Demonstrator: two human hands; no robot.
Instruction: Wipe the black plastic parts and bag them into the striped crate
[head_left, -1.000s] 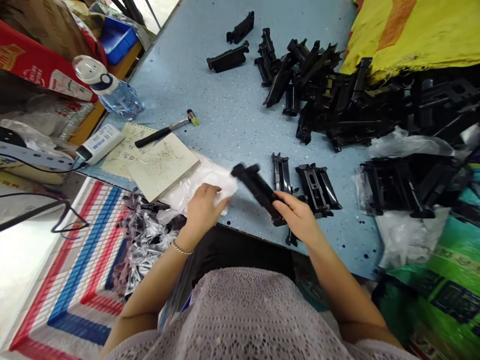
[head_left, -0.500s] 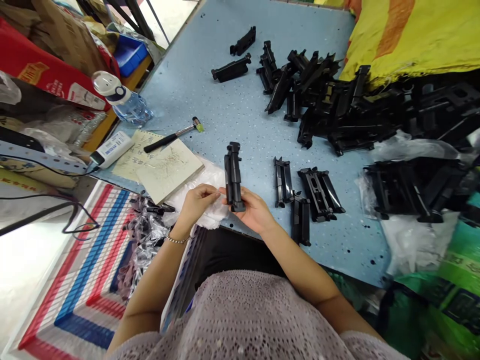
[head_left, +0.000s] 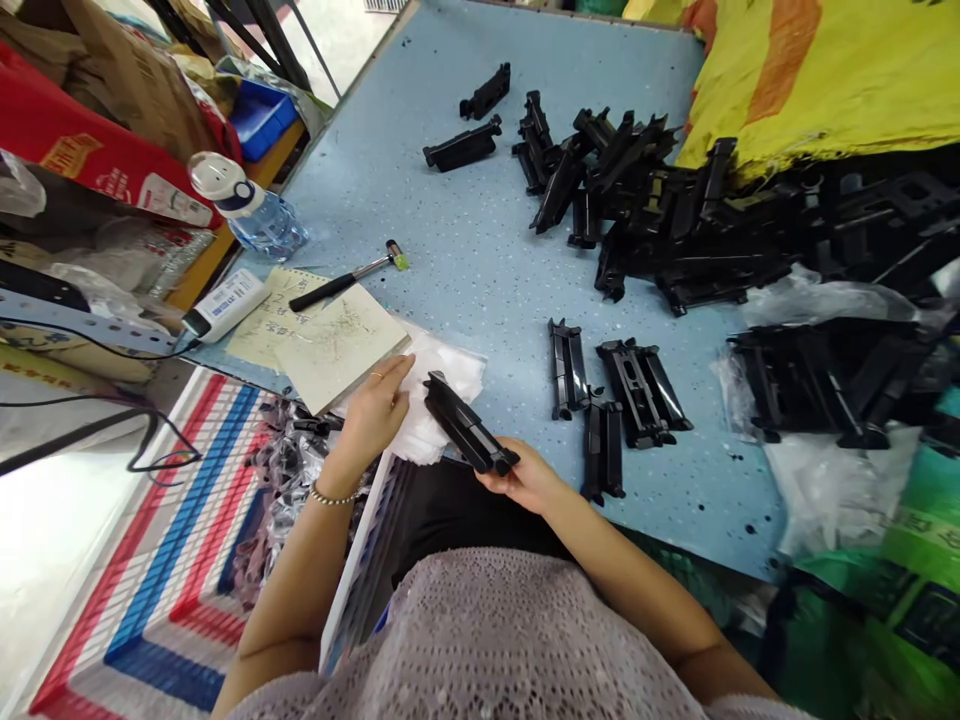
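Observation:
A long black plastic part [head_left: 469, 425] is held by its near end in my right hand [head_left: 525, 475], tilted with its far end up to the left. My left hand [head_left: 379, 405] is apart from it, beside the near edge of a cream pad [head_left: 337, 350] and over a white plastic bag [head_left: 427, 430]; its fingers are bent together and what they hold, if anything, is hidden. To the right lie several similar black parts [head_left: 634, 390] on the blue table [head_left: 480, 270]. A hammer [head_left: 349, 278] rests across the pad.
A large heap of black parts [head_left: 675, 220] lies at the back right, beside a yellow sack [head_left: 862, 70]. At the left stand a water bottle [head_left: 259, 215] and a white device with a cable [head_left: 229, 305]. A striped basket [head_left: 150, 560] sits below the table edge.
The black part has tipped from nearly upright to leaning left and moved nearer to me. My left hand has drawn away from it to the left, towards the pad.

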